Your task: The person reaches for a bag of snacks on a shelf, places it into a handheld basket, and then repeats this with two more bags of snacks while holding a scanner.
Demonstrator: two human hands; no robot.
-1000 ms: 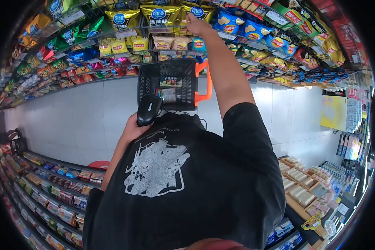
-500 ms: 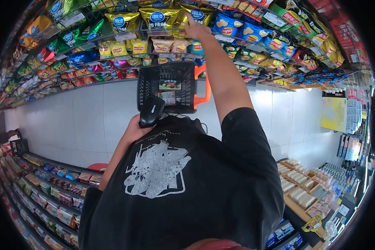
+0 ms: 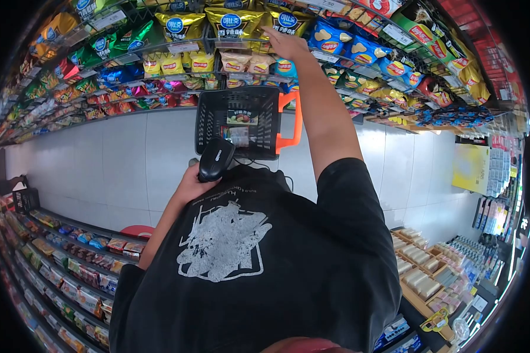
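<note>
My right hand point(image 3: 288, 46) is raised to the shelf, its fingers stretched toward the lower left edge of a gold chip bag point(image 3: 288, 22). A second gold chip bag point(image 3: 234, 23) stands just left of it. Low in front of my body, my left hand point(image 3: 195, 185) is closed round a black handheld device point(image 3: 217, 159) with a rounded head and a small white logo. Beyond the device, a black basket point(image 3: 205, 117) with an orange handle point(image 3: 298, 117) sits between me and the shelf. Inside lie a dark printed pack point(image 3: 241, 117) and a pale package point(image 3: 239, 136).
Blue chip bags point(image 3: 330, 40) stand right of my right hand, green ones point(image 3: 103, 47) farther left. Smaller yellow bags point(image 3: 201, 62) fill the tier below. Behind me to the left run shelves of packaged snacks point(image 3: 79, 267); wooden trays of goods point(image 3: 421, 276) are at right.
My right hand has come down a little along the gold bag, its fingers now angled more to the left. The left hand still holds the black device; the view has shifted slightly.
</note>
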